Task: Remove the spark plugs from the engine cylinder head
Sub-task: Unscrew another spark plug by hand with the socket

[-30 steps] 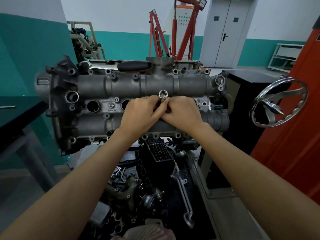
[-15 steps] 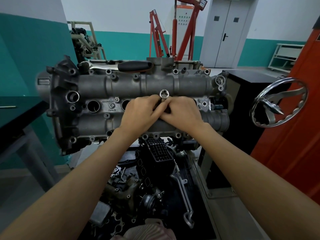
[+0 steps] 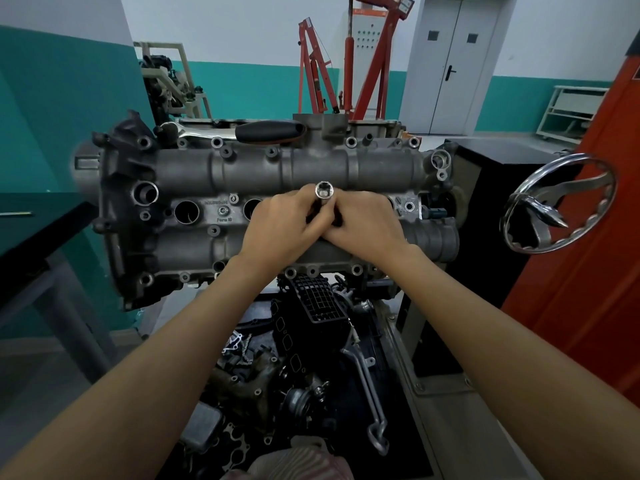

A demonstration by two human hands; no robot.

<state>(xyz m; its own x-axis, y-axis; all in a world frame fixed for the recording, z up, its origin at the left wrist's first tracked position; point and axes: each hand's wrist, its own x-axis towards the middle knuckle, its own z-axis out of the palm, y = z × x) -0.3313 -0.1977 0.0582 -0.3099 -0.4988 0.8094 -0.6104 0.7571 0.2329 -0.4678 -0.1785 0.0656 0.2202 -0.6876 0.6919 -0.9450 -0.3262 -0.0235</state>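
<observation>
The grey cylinder head (image 3: pixel 214 174) stands on its stand in front of me, with two open round plug wells (image 3: pixel 187 212) left of my hands. A chrome socket (image 3: pixel 324 192) sticks out of a well near the middle, its open end facing me. My left hand (image 3: pixel 282 230) and my right hand (image 3: pixel 363 226) meet around the socket's shaft, fingers curled on it. The well beneath and any spark plug are hidden by my fingers.
A ratchet with a black handle (image 3: pixel 268 130) lies on top of the head. A chrome handwheel (image 3: pixel 557 202) juts out at the right beside an orange cabinet (image 3: pixel 588 254). Loose engine parts (image 3: pixel 294 375) fill the tray below. A dark bench (image 3: pixel 31 230) stands left.
The socket has shifted very slightly to the right between my fingers; both hands stay wrapped around it in nearly the same place.
</observation>
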